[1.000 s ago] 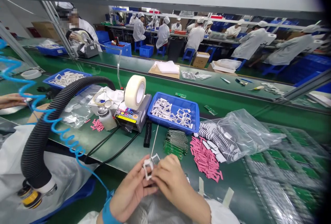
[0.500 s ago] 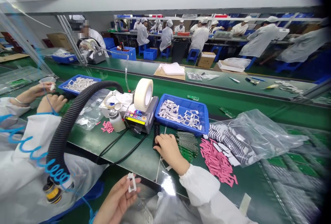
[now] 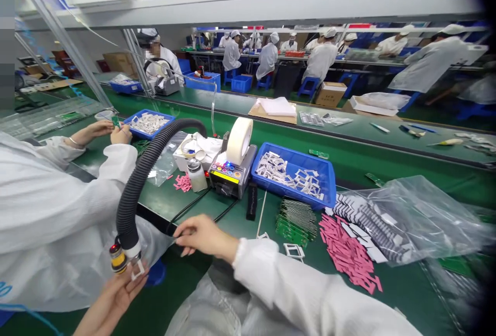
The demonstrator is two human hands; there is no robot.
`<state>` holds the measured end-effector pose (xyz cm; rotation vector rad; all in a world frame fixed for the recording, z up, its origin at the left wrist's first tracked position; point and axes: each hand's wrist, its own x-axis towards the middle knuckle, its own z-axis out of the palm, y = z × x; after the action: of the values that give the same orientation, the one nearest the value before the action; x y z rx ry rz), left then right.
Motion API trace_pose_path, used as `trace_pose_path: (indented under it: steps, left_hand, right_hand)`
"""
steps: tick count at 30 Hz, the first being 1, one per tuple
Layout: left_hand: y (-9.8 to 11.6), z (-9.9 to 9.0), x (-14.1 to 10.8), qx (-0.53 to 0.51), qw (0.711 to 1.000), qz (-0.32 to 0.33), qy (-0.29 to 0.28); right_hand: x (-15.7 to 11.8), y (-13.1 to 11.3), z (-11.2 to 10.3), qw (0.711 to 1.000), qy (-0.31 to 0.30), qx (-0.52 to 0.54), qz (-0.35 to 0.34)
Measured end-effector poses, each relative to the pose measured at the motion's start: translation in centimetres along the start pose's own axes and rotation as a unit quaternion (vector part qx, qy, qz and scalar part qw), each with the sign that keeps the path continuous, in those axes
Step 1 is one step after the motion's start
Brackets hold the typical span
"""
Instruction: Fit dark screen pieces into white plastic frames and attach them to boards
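Note:
My left hand (image 3: 122, 294), low at the left, is shut on a small white plastic frame (image 3: 138, 270). The frame is just under the nozzle end of a black flexible hose (image 3: 129, 217), beside a yellow and black cylinder (image 3: 117, 259) with a red light. My right hand (image 3: 201, 236) hovers by the bench's front edge, thumb and fingers drawn together in a pinch; what they hold, if anything, is too small to make out. Two white frames lie on the bench to its right, one of them the nearer frame (image 3: 294, 251), next to stacked green circuit boards (image 3: 292, 230).
A tape dispenser (image 3: 228, 178) stands beside a blue bin (image 3: 331, 183) of white frames. Pink strips (image 3: 349, 253) and a clear plastic bag (image 3: 418, 217) lie at the right. A glass jar (image 3: 197, 176) stands left of the dispenser. A co-worker's sleeve (image 3: 120, 168) is at the left.
My right hand has left the area beside the black bar and moved left and down. The left hand has carried the white frame left to the hose nozzle. The view has shifted.

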<state>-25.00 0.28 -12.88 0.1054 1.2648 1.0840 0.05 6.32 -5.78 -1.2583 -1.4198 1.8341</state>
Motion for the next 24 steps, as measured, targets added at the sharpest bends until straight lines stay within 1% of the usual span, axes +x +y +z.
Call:
trace_pose_path:
  steps: [1, 2, 4, 6, 8, 9, 11, 13, 15, 16, 17, 18, 19, 20, 22, 24]
  left_hand:
    - [0.0, 0.0, -0.3, 0.022, 1.000, 0.013, -0.013]
    - [-0.1, 0.1, -0.6, 0.038, 0.999, 0.030, -0.025]
    - [-0.3, 0.2, -1.0, 0.048, 0.997, 0.046, -0.034]
    - [-0.5, 0.2, -1.2, 0.041, 0.997, 0.056, -0.037]
    - [-0.7, 0.4, -1.3, 0.020, 0.997, 0.065, -0.033]
    - [-0.8, 0.6, -1.4, 0.005, 0.997, 0.066, -0.027]
    - [-1.3, 1.2, -1.5, -0.019, 0.998, 0.059, -0.015]
    - [-2.1, 2.4, -1.9, -0.028, 0.999, 0.036, -0.021]
    - [-3.3, 4.0, -2.6, -0.034, 0.998, 0.002, -0.053]
    - [-3.8, 5.0, -3.1, -0.043, 0.996, -0.017, -0.082]
    - [-4.3, 6.2, -3.8, -0.056, 0.990, -0.038, -0.123]
    - [-4.7, 7.4, -4.6, -0.071, 0.980, -0.058, -0.174]
    - [-4.9, 8.7, -5.5, -0.082, 0.968, -0.069, -0.228]
    - [-5.0, 10.2, -6.5, -0.082, 0.954, -0.078, -0.279]
    - [-5.0, 13.0, -8.5, -0.047, 0.928, -0.100, -0.357]
    - [-4.9, 15.6, -10.1, 0.006, 0.909, -0.111, -0.401]
  right_hand:
    - [1.5, 0.5, 2.1, 0.999, -0.031, 0.029, 0.024]
    - [2.7, 1.0, 4.0, 0.996, -0.049, 0.055, 0.046]
    - [4.4, 2.1, 7.1, 0.990, -0.062, 0.096, 0.082]
    - [5.1, 2.9, 9.0, 0.985, -0.062, 0.126, 0.104]
    - [5.0, 3.1, 9.7, 0.981, -0.057, 0.144, 0.112]
    - [4.7, 2.9, 9.5, 0.981, -0.053, 0.149, 0.113]
    - [3.6, 2.0, 8.4, 0.982, -0.041, 0.151, 0.110]
    - [1.6, 0.5, 6.5, 0.984, -0.030, 0.144, 0.097]
    - [-1.2, -1.2, 4.1, 0.988, -0.027, 0.132, 0.070]
    - [-2.9, -2.0, 2.9, 0.991, -0.025, 0.121, 0.051]
    - [-4.7, -2.7, 1.7, 0.994, -0.012, 0.107, 0.028]
    - [-6.5, -3.2, 0.6, 0.997, 0.020, 0.079, -0.010]
    - [-8.2, -3.4, -0.4, 0.994, 0.063, 0.001, -0.084]
    - [-9.7, -3.4, -1.2, 0.982, 0.103, -0.070, -0.145]
    - [-12.3, -2.7, -2.3, 0.939, 0.166, -0.183, -0.241]
    - [-14.0, -1.5, -3.0, 0.909, 0.198, -0.227, -0.288]
